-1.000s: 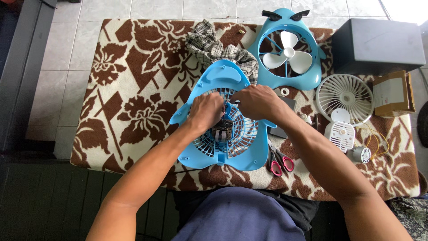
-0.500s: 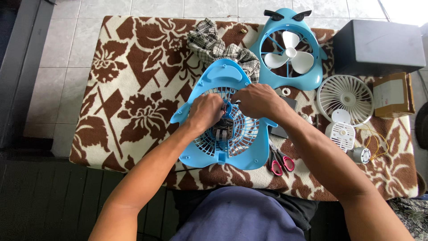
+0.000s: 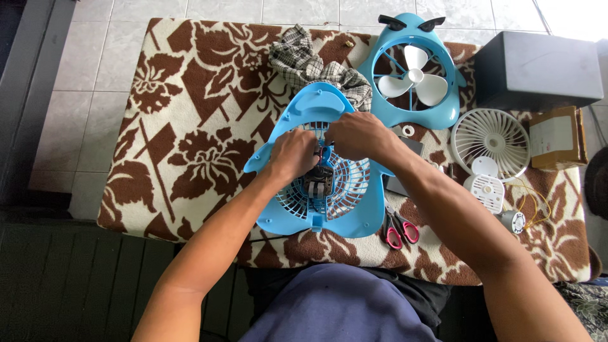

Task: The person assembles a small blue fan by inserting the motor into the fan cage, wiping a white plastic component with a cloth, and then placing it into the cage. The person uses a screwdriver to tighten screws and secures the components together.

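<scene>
A blue plastic fan housing [image 3: 304, 120] with a grille lies flat in the middle of the table. A small dark motor [image 3: 318, 182] sits at the grille's centre. My left hand [image 3: 292, 154] rests on the grille with its fingers curled at the motor's upper left. My right hand [image 3: 356, 135] is closed over the top of the motor, its fingertips meeting the left hand's. What the fingers pinch is hidden. The other blue fan half [image 3: 415, 73], with white blades, lies at the back right.
A brown and cream flowered cloth [image 3: 183, 145] covers the table. A checked rag [image 3: 304, 63] lies behind the housing. Red-handled scissors [image 3: 398, 229] lie at the front right. A white fan grille [image 3: 491, 136], a small white part [image 3: 486, 189], a cardboard box [image 3: 554, 136] and a dark box [image 3: 538, 69] are to the right.
Both hands stay at the motor; the fingers have shifted only slightly. The housing has not moved.
</scene>
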